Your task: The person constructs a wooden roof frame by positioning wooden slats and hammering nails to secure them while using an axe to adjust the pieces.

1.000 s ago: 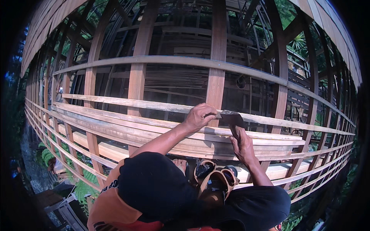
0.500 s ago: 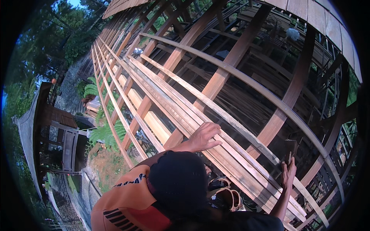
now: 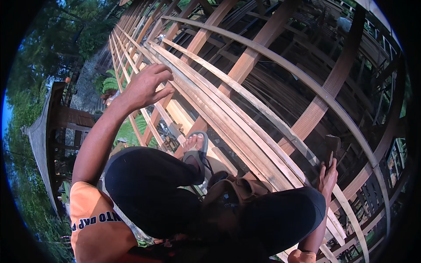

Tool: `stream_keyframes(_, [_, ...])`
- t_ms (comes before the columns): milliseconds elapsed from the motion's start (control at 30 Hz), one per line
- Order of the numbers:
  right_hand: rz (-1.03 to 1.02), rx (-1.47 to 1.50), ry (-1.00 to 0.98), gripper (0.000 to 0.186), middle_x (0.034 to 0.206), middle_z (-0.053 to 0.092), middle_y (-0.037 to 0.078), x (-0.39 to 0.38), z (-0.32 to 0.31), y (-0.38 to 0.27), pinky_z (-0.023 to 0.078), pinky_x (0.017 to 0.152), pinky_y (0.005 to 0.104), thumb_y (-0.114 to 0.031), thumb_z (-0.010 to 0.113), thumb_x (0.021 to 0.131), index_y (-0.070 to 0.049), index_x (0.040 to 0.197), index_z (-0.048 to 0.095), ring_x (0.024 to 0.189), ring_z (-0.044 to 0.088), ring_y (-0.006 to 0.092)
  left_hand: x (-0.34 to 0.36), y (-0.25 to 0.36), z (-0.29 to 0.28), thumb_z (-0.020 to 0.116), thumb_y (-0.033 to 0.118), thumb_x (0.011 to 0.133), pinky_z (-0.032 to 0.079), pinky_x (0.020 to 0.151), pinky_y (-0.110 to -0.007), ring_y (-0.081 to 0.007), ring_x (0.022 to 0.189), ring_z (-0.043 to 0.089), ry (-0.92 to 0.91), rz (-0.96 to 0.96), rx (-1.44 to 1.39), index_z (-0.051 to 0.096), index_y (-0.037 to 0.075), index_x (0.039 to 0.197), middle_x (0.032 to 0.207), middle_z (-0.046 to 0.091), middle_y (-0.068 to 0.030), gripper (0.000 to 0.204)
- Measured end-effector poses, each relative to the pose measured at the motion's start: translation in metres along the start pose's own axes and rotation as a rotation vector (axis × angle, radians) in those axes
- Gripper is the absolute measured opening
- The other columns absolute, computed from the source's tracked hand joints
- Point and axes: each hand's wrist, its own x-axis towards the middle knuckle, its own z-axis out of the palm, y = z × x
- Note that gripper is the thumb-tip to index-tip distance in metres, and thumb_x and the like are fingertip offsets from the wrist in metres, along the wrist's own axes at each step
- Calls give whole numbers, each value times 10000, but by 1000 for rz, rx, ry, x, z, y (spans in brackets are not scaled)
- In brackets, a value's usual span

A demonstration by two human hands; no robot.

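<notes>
My left hand (image 3: 149,85) is raised over the left part of the roof frame, near the stacked strips, with fingers curved apart and holding nothing visible. My right hand (image 3: 326,175) grips a dark flat-headed hand tool (image 3: 332,144) by its handle, beside a pale, rough-edged batten (image 3: 289,133) at the right. A bundle of long pale wooden strips (image 3: 228,127) runs diagonally between my hands. A brown leather tool pouch (image 3: 228,193) hangs between my knees, and my sandalled foot (image 3: 194,144) rests below the strips.
Rafters (image 3: 252,52) cross under thin battens (image 3: 263,47) over a dark gap with stored timber below. Light boards (image 3: 177,114) lie under the bundle. At the left, a lower grey-roofed hut (image 3: 44,127), ferns (image 3: 109,83) and trees lie beyond the frame's edge.
The view has swung left along the roof. My left hand has left the batten and strips and risen to the left; my right still holds the tool. My foot has come into view.
</notes>
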Motion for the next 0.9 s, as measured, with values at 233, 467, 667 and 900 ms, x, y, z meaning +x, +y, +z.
stream_keyframes(233, [-9, 9, 44, 270, 826, 622, 301, -3, 0, 3, 464, 678, 527, -103, 574, 930, -58, 1183, 489, 791, 611, 511, 73, 13, -47, 730, 280, 867, 483, 881, -488, -379, 1025, 588, -177, 122, 35, 612, 24, 1051, 1061, 603, -154, 337])
stream_keyframes(467, [83, 8, -11, 185, 804, 569, 312, 3, -3, -19, 465, 679, 489, -104, 564, 907, -16, 1036, 466, 796, 550, 535, 157, -27, 31, 760, 308, 838, 485, 907, -455, -349, 1021, 608, -229, 358, 80, 649, 20, 1011, 993, 623, -147, 354])
stream_keyframes(667, [63, -176, 121, 209, 800, 596, 288, 4, 3, -24, 445, 691, 556, -143, 586, 890, -50, 1055, 496, 839, 586, 516, 240, -71, 156, 700, 795, 653, 195, 1231, -523, -395, 1500, 196, -293, 511, 68, 333, 54, 1514, 1608, 227, -217, 1194])
stream_keyframes(900, [247, -55, 345, 229, 852, 584, 221, -37, 13, -89, 469, 748, 444, -127, 615, 922, -14, 1105, 534, 811, 575, 414, 257, -42, 242, 592, 935, 582, -75, 1186, -657, -377, 1533, 60, -168, 809, -88, 295, 44, 1546, 1632, 160, -220, 1346])
